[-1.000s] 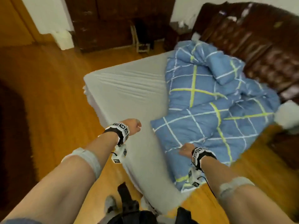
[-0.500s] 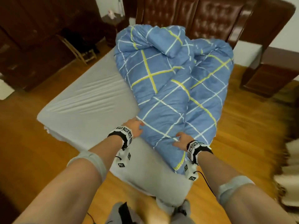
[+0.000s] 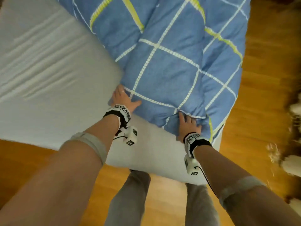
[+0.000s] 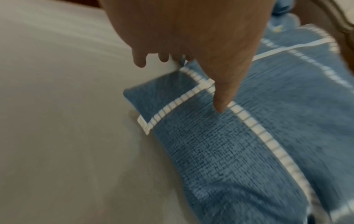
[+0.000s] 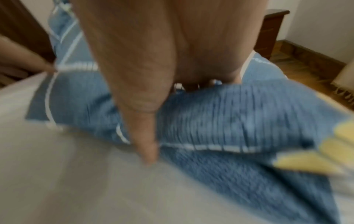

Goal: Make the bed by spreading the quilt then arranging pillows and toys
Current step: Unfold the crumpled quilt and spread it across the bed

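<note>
A blue quilt (image 3: pixel 171 67) with white and yellow grid lines lies bunched on the right half of the bed, over a pale grey sheet (image 3: pixel 48 79). My left hand (image 3: pixel 125 97) holds the quilt's near left corner. In the left wrist view the left hand (image 4: pixel 191 78) has its thumb on top of the quilt (image 4: pixel 239 151) and its fingers curled at the edge. My right hand (image 3: pixel 189 121) grips a gathered fold on the quilt's near edge. In the blurred right wrist view the right hand (image 5: pixel 172 115) has its thumb down at the quilt (image 5: pixel 239 118) hem. No pillows or toys show.
I stand at the bed's near end, my grey-trousered legs (image 3: pixel 130 193) against the mattress. Wooden floor (image 3: pixel 260 111) surrounds the bed. A pale fringed thing (image 3: pixel 291 162) lies on the floor at right. A dark wooden nightstand (image 5: pixel 272 30) stands beyond the quilt.
The view has swung down and closer to the bed's near end. Both hands moved forward onto the quilt's near edge; the left came off the bare sheet to take the corner.
</note>
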Demonstrator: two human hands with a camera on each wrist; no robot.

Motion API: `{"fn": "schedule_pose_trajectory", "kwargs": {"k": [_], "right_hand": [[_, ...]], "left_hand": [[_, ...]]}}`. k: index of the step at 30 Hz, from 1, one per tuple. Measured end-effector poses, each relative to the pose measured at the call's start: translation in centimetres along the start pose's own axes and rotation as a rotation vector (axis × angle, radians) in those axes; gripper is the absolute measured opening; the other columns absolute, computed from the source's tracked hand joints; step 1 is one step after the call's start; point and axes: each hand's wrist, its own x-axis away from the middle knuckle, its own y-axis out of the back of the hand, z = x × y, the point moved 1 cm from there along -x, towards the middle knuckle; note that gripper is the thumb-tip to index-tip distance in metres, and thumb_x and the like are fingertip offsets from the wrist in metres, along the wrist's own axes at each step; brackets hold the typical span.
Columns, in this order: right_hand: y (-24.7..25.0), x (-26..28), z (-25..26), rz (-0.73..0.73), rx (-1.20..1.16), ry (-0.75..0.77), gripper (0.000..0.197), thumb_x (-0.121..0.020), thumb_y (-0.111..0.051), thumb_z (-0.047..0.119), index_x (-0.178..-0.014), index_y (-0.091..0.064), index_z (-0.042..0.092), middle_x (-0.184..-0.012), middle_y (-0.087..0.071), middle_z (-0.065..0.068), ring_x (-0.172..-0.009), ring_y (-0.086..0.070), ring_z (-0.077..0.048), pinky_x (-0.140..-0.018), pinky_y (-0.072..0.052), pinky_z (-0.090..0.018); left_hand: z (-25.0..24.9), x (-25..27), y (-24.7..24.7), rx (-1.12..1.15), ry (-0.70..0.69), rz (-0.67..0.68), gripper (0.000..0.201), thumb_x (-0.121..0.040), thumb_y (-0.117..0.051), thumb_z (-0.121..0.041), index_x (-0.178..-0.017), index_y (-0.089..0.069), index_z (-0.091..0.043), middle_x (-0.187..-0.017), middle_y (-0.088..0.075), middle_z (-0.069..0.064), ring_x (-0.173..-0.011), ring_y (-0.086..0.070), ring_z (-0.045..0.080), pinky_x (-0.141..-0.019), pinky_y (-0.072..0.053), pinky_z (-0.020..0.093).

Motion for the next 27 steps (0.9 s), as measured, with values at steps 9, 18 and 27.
{"fn": "schedule_pose_trajectory", "kwargs": {"k": [9, 18, 27], "right_hand": [[4.6, 3.9, 1.0, -0.108, -0.083, 0.081, 0.043, -0.088, -0.05, 0.012, -0.125, -0.062, 0.031, -0.118, -0.067, -0.012, -0.11, -0.06, -0.036, -0.096, -0.048, -0.041], [9.1, 16.7, -7.4, -0.095, 0.189, 0.298, 0.033, -0.083, -0.068, 0.024, -0.115, -0.067, 0.031, -0.118, -0.066, -0.001, -0.114, -0.06, -0.026, -0.094, -0.048, -0.032], [15.5, 30.8, -27.3, -0.338, 0.21, 0.195, 0.025, -0.091, -0.049, 0.019, -0.102, -0.068, 0.032, -0.108, -0.07, 0.002, -0.105, -0.063, -0.026, -0.091, -0.045, -0.034]], "left_hand": [[0.2, 0.4, 1.8, 0.022, 0.053, 0.139, 0.108, -0.061, -0.071, -0.073, -0.147, -0.029, -0.022, -0.157, -0.019, 0.015, -0.144, -0.019, 0.032, -0.118, -0.021, 0.051], [-5.2, 14.1, 3.1, 0.292, 0.073, 0.42, 0.104, -0.049, -0.08, -0.074, -0.134, -0.054, -0.021, -0.135, -0.06, 0.0, -0.119, -0.059, 0.021, -0.105, -0.043, 0.031], [-18.0, 32.0, 0.8, 0.579, -0.006, 0.033, 0.143, -0.044, -0.091, -0.057, -0.151, -0.006, -0.015, -0.149, -0.038, 0.005, -0.135, -0.042, 0.026, -0.115, -0.034, 0.043]]}}
